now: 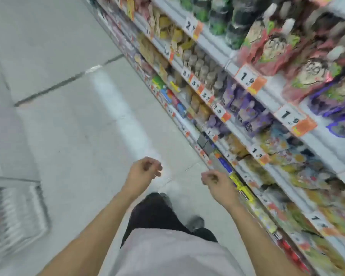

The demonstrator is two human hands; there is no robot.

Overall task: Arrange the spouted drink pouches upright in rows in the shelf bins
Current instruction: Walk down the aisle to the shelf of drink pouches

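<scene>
Spouted drink pouches stand in rows on the shelves at the right: red ones with white caps (275, 46) on the upper shelf, purple ones (245, 110) one shelf lower. The view is blurred by motion. My left hand (143, 172) hangs over the aisle floor with its fingers loosely curled and nothing in it. My right hand (217, 181) is close to the lower shelf edge, fingers also curled, empty. Neither hand touches a pouch.
White shelf rails (267, 96) with orange and white price tags run diagonally along the right. Jars, boxes and bags fill the farther shelves. The grey tiled aisle floor (68, 116) spreads left. A metal cart or rack (12, 216) stands at the lower left. My legs and shoes show below.
</scene>
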